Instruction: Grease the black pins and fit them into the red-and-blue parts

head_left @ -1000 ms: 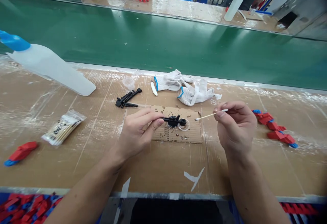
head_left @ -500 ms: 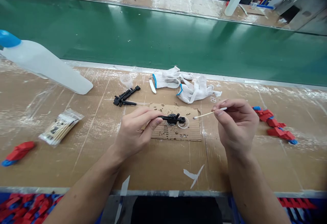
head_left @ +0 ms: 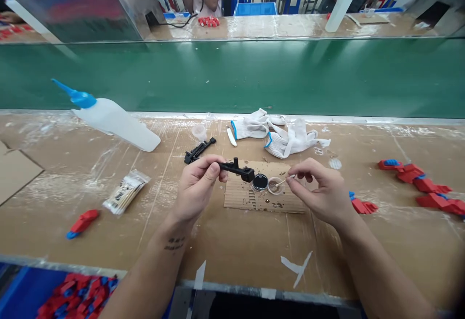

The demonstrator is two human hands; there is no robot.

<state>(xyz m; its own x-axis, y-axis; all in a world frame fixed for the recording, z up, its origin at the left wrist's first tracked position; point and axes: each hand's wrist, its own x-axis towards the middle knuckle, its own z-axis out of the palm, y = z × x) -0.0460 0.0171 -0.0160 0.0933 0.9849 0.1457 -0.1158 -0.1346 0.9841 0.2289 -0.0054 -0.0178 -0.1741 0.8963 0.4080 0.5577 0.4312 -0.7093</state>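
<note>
My left hand (head_left: 201,185) is closed on one end of a black plastic part (head_left: 238,168), which has a short upright peg and a blocky end. Pinched in my right hand (head_left: 317,185) is a cotton swab (head_left: 281,182), its tip down at a small clear cup (head_left: 275,186). Beside that cup, a second small cup holding black liquid (head_left: 260,182) sits below the blocky end of the part. Both cups stand on a spotted piece of corrugated cardboard (head_left: 236,200). More black parts (head_left: 199,151) lie behind my left hand.
White gloves (head_left: 290,139) lie at the back by the green conveyor belt (head_left: 218,76). To the left are a squeeze bottle (head_left: 119,124), a bag of cotton swabs (head_left: 126,192) and a red-blue piece (head_left: 83,223). Several such pieces (head_left: 410,173) lie at right; a blue bin (head_left: 29,290) sits lower left.
My right hand has moved left and lowered the swab to the clear cup. My left hand has lifted and turned the black part, uncovering the black liquid. The camera view has shifted.
</note>
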